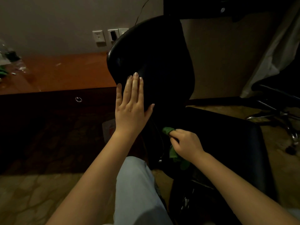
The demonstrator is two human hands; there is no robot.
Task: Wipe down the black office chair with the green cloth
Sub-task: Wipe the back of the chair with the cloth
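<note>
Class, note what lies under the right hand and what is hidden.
The green cloth, gripped against the black office chair. Its ends show either side of the right hand; its middle is covered.

chair (pixel 151 59): smooth black leather-look, slight gloss at the back edge. cloth (pixel 167 130): soft green fabric. counter (pixel 68 70): glossy orange-brown wood. chair base (pixel 266 116): shiny metal.

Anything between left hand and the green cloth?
Head view: only black office chair surface between left hand and green cloth, which the right hand grips.
</note>
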